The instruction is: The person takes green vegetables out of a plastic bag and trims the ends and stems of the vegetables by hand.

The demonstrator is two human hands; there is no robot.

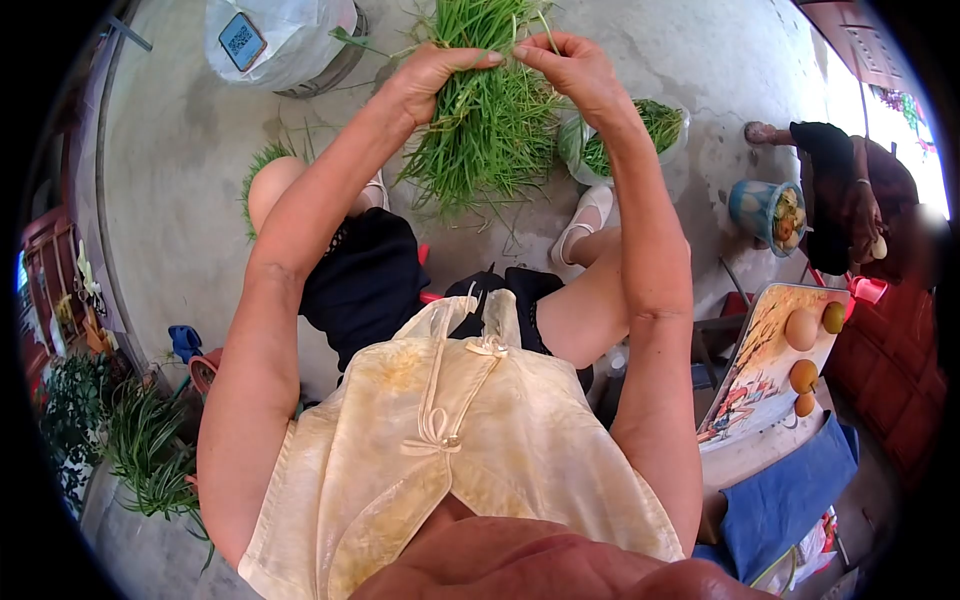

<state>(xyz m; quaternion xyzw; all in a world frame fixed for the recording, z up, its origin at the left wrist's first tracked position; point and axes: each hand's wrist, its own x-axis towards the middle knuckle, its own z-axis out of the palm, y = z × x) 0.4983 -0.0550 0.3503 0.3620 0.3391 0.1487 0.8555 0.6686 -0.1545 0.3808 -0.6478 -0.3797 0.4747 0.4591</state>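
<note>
A big heap of long, thin green chives (480, 150) lies on the concrete floor between my feet. Over its upper part my left hand (440, 78) is closed, thumb pointing right, with a green stalk sticking out on its left side. My right hand (578, 72) pinches a thin chive stalk, its thumb and fingertips nearly meeting my left thumb. Whether both hands hold the same stalk cannot be made out. Just right of the heap, a clear plastic bag (572, 140) holds more cut greens (655, 125).
A phone (242, 42) showing a QR code lies on a white-covered bucket. At right, another person (862, 200) sits by a blue bucket (750, 208) of scraps. A picture-topped table (745, 385) carries several round fruits. Potted plants (150, 445) stand at left.
</note>
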